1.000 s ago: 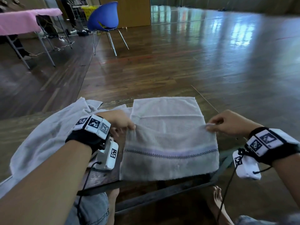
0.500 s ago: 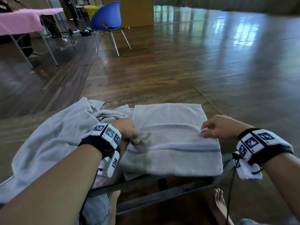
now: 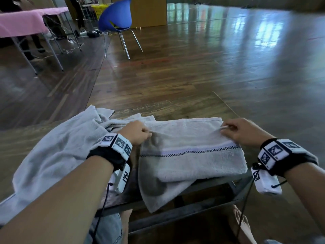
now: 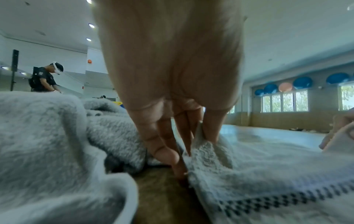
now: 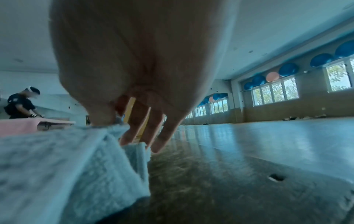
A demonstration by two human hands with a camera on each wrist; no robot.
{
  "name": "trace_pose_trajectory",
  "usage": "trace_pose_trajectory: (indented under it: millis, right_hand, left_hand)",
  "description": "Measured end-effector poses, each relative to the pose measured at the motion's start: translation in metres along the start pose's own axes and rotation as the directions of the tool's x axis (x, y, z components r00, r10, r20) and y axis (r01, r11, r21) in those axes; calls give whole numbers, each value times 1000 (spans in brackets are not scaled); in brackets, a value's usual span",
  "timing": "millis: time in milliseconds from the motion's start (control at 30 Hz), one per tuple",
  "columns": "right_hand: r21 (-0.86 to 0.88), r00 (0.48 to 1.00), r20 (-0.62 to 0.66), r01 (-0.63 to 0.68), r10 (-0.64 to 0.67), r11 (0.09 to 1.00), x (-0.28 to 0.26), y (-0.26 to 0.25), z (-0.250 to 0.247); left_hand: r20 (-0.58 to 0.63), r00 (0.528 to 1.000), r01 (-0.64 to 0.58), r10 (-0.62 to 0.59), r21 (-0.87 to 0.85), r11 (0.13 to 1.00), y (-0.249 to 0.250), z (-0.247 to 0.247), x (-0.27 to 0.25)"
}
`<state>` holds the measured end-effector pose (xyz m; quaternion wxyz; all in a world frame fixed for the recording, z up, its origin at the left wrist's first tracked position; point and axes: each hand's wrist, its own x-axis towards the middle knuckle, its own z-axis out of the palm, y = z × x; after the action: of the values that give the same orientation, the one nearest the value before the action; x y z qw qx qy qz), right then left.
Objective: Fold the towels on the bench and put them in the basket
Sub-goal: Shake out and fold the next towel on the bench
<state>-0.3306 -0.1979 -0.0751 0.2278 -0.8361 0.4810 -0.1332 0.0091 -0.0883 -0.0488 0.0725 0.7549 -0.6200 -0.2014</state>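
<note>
A grey towel point(image 3: 190, 155) with a checked stripe lies part-folded on the wooden bench point(image 3: 123, 196), its near layer doubled away from me. My left hand point(image 3: 139, 132) pinches its left corner, and the left wrist view shows thumb and fingers closed on the towel's edge point(image 4: 203, 145). My right hand point(image 3: 233, 128) pinches the right corner; the right wrist view shows the thumb on the towel's hem point(image 5: 113, 125). A second, rumpled grey towel point(image 3: 52, 152) lies to the left. No basket is in view.
The bench's dark metal frame point(image 3: 193, 208) runs below the towel, with my bare foot point(image 3: 242, 224) beside it. A blue chair point(image 3: 116, 16) and a pink-covered table point(image 3: 22, 23) stand far back left. Another person point(image 4: 45, 78) stands at that table.
Both hands have carried the towel's near edge away from me, laying it over the far part. The striped band now sits on top, and the towel looks shorter front to back.
</note>
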Motion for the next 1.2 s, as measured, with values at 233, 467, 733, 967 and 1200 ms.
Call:
trace_pose_trajectory:
  millis: [233, 467, 733, 967, 1200]
  right_hand:
    - [-209, 943, 323, -7, 76, 978, 10, -2, -21]
    - [-91, 990, -94, -118, 109, 989, 14, 6, -17]
    - [-107, 984, -100, -159, 149, 981, 28, 9, 11]
    - [-138, 989, 16, -143, 147, 980, 37, 7, 16]
    - [-77, 986, -141, -98, 86, 992, 26, -12, -2]
  left_hand:
    - [251, 962, 100, -104, 28, 995, 2, -6, 3]
    - [-85, 996, -15, 14, -11, 1000, -3, -5, 13]
    - [-135, 988, -64, 69, 44, 997, -25, 13, 31]
    - [-71, 994, -81, 84, 48, 996, -18, 15, 31]
    - [-150, 989, -12, 15, 26, 1000, -15, 3, 26]
